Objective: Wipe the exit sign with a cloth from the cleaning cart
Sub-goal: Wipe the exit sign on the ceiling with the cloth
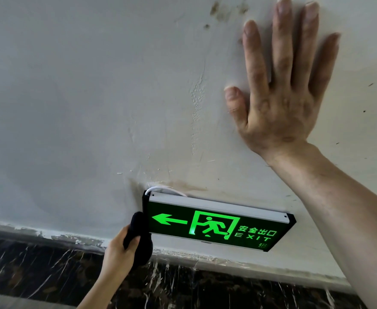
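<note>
A lit green exit sign (216, 221) with an arrow, a running figure and the word EXIT hangs low on a white wall (82, 108). Its top edge is a silver strip, and a white wire loops out at its upper left corner. My left hand (118, 248) grips a dark bunched cloth (139, 237) that presses against the sign's left end. My right hand (279, 85) lies flat on the wall above and to the right of the sign, fingers spread, holding nothing.
A dark marble skirting band (38, 264) with white veins runs below the wall. The paint is stained and blistered above the sign, with brown marks (216, 10) near the top.
</note>
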